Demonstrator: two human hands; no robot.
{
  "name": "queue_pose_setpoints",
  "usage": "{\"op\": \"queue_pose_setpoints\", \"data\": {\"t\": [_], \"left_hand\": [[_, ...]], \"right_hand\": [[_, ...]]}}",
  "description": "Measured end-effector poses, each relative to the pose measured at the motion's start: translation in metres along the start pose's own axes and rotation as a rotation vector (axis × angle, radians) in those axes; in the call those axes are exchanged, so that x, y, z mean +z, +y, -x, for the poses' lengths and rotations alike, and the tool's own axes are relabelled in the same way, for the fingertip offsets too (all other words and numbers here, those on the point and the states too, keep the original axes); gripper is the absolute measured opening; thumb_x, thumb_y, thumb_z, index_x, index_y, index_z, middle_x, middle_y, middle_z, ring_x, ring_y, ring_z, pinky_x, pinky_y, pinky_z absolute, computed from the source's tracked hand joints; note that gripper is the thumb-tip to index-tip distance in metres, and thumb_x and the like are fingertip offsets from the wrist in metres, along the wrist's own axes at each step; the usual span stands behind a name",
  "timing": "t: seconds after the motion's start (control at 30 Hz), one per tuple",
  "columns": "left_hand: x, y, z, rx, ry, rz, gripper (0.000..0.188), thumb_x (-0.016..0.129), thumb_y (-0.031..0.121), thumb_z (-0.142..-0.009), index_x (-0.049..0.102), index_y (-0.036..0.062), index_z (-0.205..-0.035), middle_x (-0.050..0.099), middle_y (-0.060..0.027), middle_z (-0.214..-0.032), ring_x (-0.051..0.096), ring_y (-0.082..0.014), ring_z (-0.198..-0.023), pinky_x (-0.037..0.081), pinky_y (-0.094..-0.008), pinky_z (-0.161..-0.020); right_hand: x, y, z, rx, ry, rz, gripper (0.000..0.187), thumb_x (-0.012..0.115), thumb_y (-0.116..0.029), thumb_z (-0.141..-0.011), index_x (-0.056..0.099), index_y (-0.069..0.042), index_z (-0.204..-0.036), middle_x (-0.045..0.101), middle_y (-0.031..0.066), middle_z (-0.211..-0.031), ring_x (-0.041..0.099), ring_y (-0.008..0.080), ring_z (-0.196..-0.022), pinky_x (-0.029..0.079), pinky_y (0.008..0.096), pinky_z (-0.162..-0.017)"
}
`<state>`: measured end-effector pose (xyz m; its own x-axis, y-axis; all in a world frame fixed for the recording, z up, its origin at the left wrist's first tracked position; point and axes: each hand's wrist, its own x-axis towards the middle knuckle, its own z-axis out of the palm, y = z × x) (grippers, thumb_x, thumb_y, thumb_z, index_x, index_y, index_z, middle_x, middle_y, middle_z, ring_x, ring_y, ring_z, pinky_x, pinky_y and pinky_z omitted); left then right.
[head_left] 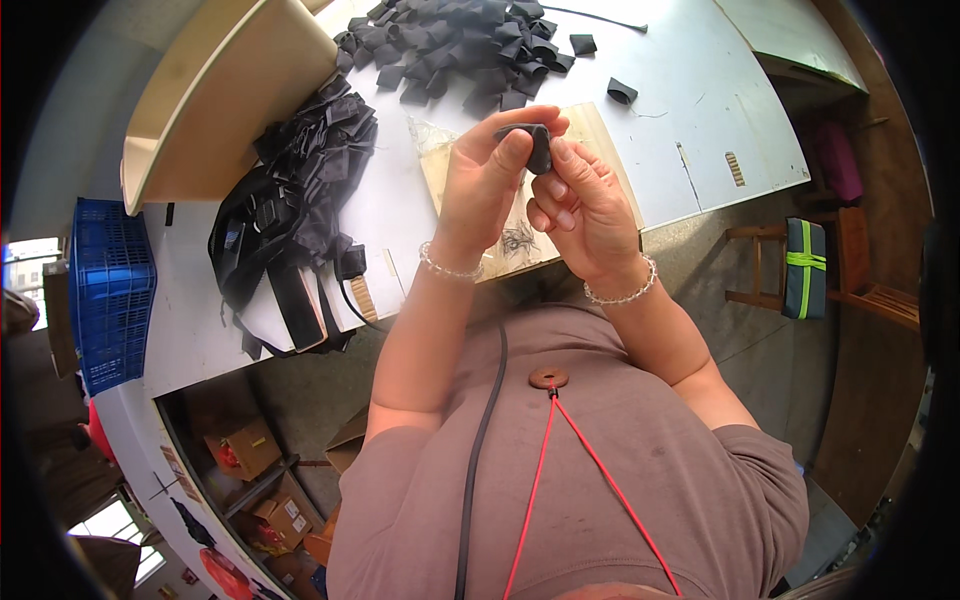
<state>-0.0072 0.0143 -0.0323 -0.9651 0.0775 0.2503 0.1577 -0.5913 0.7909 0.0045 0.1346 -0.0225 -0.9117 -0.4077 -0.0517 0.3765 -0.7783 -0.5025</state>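
no words or numbers can be read anywhere. small white labels (291,508) are borne by a cardboard box (268,527) on the near left, under the table, but their print is too small to be made out. a narrow yellow strip (258,441) is carried by another cardboard box (236,455), set a little farther off; whether it is lettered cannot be told. on the white tabletop (690,110), a striped patch (735,168) is seen at the right and a similar striped mark (362,297) at the near left edge; no lettering can be discerned on either.
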Motion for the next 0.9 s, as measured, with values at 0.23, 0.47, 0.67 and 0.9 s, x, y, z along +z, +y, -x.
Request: {"op": "queue_pose_setpoints", "data": {"t": [0.23,0.47,0.67,0.9], "left_hand": [[-0.002,0.004,-0.002,-0.008,0.084,0.078,0.035,0.053,0.032,-0.092,0.063,0.0000,-0.100,0.064,-0.0145,-0.099,0.061,-0.0175,-0.088,0.049,-0.0291,-0.079],[-0.004,-0.001,-0.007,-0.025,0.087,0.101,0.040,0.052,0.039,-0.092,0.063,0.0001,-0.096,0.065,-0.0120,-0.094,0.060,-0.0161,-0.085,0.047,-0.0294,-0.080],[-0.016,0.001,-0.005,0.068,-0.004,-0.068,0.034,0.057,0.032,-0.089,0.064,0.0007,-0.102,0.065,-0.0152,-0.099,0.060,-0.0227,-0.099,0.046,-0.0334,-0.089],[-0.014,0.010,-0.004,0.088,0.035,-0.067,0.024,0.061,0.017,-0.088,0.064,-0.0010,-0.103,0.066,-0.0108,-0.098,0.060,-0.0159,-0.091,0.045,-0.0294,-0.085]], "right_hand": [[0.011,0.004,0.001,0.005,-0.020,0.065,0.019,0.053,-0.020,-0.093,0.059,-0.003,-0.087,0.049,-0.0012,-0.062,0.041,0.0052,-0.044,0.043,0.0228,-0.043],[0.010,0.007,-0.004,-0.061,-0.009,0.060,0.020,0.053,-0.021,-0.093,0.059,-0.003,-0.087,0.049,-0.0010,-0.062,0.040,0.0051,-0.046,0.040,0.0218,-0.043],[-0.004,0.008,0.000,-0.081,-0.045,0.056,0.019,0.052,-0.021,-0.094,0.058,-0.005,-0.087,0.050,-0.0005,-0.064,0.039,0.0047,-0.047,0.042,0.0225,-0.047],[0.010,0.008,0.000,-0.060,-0.059,0.029,0.018,0.053,-0.020,-0.094,0.059,-0.005,-0.087,0.051,-0.0004,-0.064,0.040,0.0047,-0.046,0.042,0.0221,-0.046]]}}
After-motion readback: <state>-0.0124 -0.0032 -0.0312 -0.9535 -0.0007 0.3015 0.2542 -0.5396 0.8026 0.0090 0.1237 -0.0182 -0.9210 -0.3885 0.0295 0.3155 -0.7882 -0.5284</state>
